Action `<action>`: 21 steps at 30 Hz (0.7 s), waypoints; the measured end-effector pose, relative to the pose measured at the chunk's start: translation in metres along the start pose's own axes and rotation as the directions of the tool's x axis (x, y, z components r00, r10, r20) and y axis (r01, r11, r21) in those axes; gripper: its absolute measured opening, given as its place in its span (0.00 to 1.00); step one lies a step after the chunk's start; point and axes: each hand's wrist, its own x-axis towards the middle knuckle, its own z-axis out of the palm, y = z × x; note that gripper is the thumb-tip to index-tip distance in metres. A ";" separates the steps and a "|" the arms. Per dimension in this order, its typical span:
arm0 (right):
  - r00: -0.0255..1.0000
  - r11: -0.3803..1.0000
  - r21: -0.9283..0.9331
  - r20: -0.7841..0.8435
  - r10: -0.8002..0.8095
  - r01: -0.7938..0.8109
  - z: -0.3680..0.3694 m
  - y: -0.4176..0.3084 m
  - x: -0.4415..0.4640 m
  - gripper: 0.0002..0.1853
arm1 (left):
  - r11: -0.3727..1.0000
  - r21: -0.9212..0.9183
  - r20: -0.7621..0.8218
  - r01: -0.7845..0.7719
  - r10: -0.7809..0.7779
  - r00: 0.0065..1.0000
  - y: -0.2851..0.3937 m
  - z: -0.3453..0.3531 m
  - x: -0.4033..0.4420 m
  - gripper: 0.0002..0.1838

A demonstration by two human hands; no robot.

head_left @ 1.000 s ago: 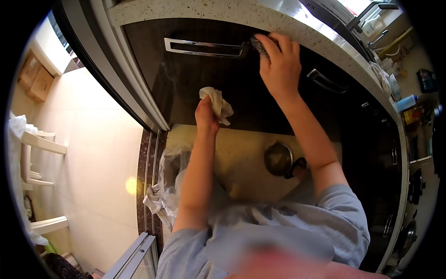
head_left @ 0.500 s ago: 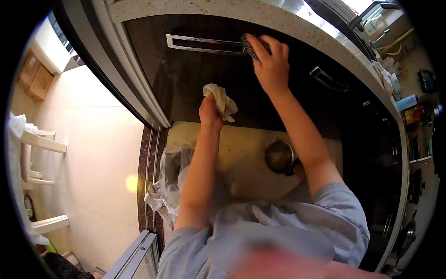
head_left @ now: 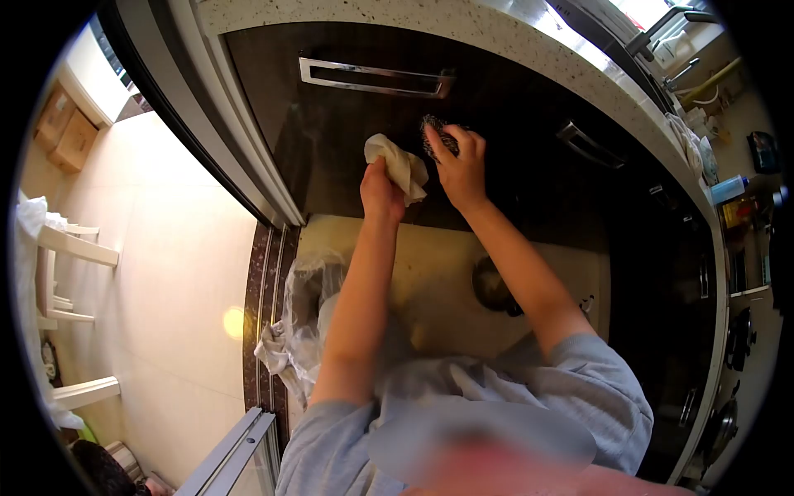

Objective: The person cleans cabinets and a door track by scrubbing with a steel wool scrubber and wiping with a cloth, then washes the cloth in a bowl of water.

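A crumpled off-white cloth [head_left: 403, 169] is gripped in my left hand [head_left: 381, 192], in front of the dark cabinet panel [head_left: 331, 149]. My right hand [head_left: 464, 169] is closed around a dark, mesh-like scouring pad [head_left: 433, 137] and holds it against or very near the same panel; whether it touches I cannot tell. Above both hands runs a long chrome handle [head_left: 372, 78], with neither hand on it. Below my right forearm a round metal pot [head_left: 490, 285] sits on the floor, partly hidden by the arm.
A speckled countertop [head_left: 463, 37] edges the cabinets above. A second chrome handle [head_left: 589, 145] sticks out to the right. At the left are a clear plastic bag [head_left: 310, 285], a dark door track [head_left: 258, 306] and a white chair [head_left: 78, 244]. A sliding-door frame [head_left: 227, 455] stands lower left.
My right hand with the scouring pad has moved down and left, away from the right end of the chrome handle. My left hand and the cloth have shifted slightly right.
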 end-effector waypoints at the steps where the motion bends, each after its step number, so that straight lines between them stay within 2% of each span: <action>1: 1.000 0.999 0.038 -0.028 -0.005 0.006 -0.001 -0.001 0.003 0.29 | 1.000 -0.002 -0.015 0.001 -0.001 1.000 0.000 0.001 0.007 0.15; 2: 0.990 0.996 0.056 -0.122 -0.064 0.071 -0.014 -0.011 0.027 0.30 | 1.000 -0.004 0.025 -0.011 0.011 1.000 0.000 0.001 0.013 0.15; 4: 0.990 0.996 0.019 -0.113 -0.085 0.088 -0.018 -0.019 0.063 0.30 | 1.000 0.024 0.083 -0.010 0.008 0.997 0.000 -0.009 0.015 0.14; 6: 0.972 0.985 -0.053 -0.158 -0.173 0.167 -0.004 -0.006 0.069 0.27 | 1.000 0.021 0.005 0.017 -0.018 1.000 0.001 -0.007 0.012 0.13; 10: 0.991 0.981 -0.145 0.066 -0.119 0.128 -0.001 0.009 0.012 0.23 | 1.000 -0.022 -0.031 0.001 -0.002 1.000 0.006 0.005 0.009 0.13; 13: 0.979 0.985 -0.018 -0.103 -0.174 0.174 -0.001 -0.005 0.020 0.21 | 0.999 0.023 0.027 -0.037 0.036 0.999 0.007 0.001 0.010 0.13; 14: 0.957 0.969 0.011 -0.160 -0.241 0.246 -0.006 -0.020 0.041 0.19 | 0.999 0.041 0.013 -0.016 0.016 1.000 0.006 -0.003 0.009 0.14; 17: 0.935 0.930 -0.165 -0.081 -0.345 0.329 0.010 -0.037 0.087 0.18 | 0.999 0.052 -0.002 0.008 -0.007 1.000 0.013 -0.002 0.012 0.16; 20: 0.904 0.863 -0.379 -0.129 -0.407 0.334 0.009 -0.010 0.072 0.19 | 1.000 0.014 -0.015 -0.009 0.009 1.000 0.016 -0.002 0.010 0.15; 21: 0.902 0.864 -0.380 -0.142 -0.408 0.331 0.005 0.012 0.061 0.19 | 1.000 0.006 -0.014 -0.023 0.024 1.000 0.013 -0.003 0.012 0.14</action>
